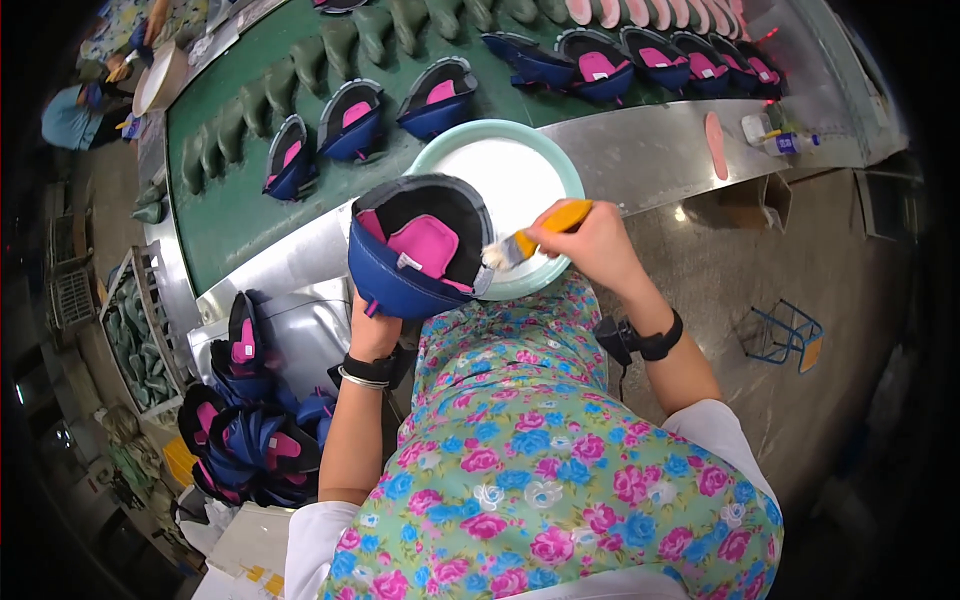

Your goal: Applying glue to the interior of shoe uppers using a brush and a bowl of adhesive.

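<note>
My left hand (374, 328) holds up a navy blue shoe upper (400, 270) from below, its pink-lined opening facing me; most of those fingers are hidden behind it. In my right hand (590, 245) is a paintbrush (556, 226) with a yellow handle, gripped between thumb and fingers. Its pale bristles are at the right rim of the upper; whether they touch cannot be told. Just behind both stands a pale green basin (575, 170) containing white liquid (510, 175), partly covered by the upper and the brush.
Several similar uppers (352, 120) and green shoe lasts (308, 65) line the green conveyor belt (240, 215), with pink insoles (640, 12) beyond. More uppers (265, 440) are heaped at my left. A blue-framed stool (785, 335) stands right. Far left is another person (75, 118).
</note>
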### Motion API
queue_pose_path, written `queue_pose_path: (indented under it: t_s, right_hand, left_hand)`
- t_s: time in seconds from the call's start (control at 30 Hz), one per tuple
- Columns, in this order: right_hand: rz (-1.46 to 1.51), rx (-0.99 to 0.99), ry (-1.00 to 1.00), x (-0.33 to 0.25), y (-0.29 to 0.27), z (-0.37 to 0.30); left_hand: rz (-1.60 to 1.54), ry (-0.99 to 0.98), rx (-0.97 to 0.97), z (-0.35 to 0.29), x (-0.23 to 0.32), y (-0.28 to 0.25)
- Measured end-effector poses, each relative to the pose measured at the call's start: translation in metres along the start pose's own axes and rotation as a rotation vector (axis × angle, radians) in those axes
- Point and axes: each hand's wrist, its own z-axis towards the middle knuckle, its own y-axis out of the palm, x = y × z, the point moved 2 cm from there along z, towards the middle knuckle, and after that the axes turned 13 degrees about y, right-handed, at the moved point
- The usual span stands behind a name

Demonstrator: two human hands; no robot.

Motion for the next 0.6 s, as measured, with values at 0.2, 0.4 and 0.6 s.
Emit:
queue_pose_path:
  t_s: [0.2, 0.4, 0.6]
  right_hand:
    - [-0.076, 0.097, -0.121, -0.037, 0.003, 0.027]
    - [0.004, -0.607, -0.530, -0.114, 0.079, 0.001]
    - [-0.050, -0.556, -0.414, -0.108, 0.116, 0.038]
  left_hand:
    - [-0.588, -0.428, 0.361, 0.003, 0.029, -0.006]
    - [-0.612, -0.376, 0.145, -0.018, 0.026, -0.016]
    - [-0.429, -0.561, 0.054, -0.029, 0.017, -0.015]
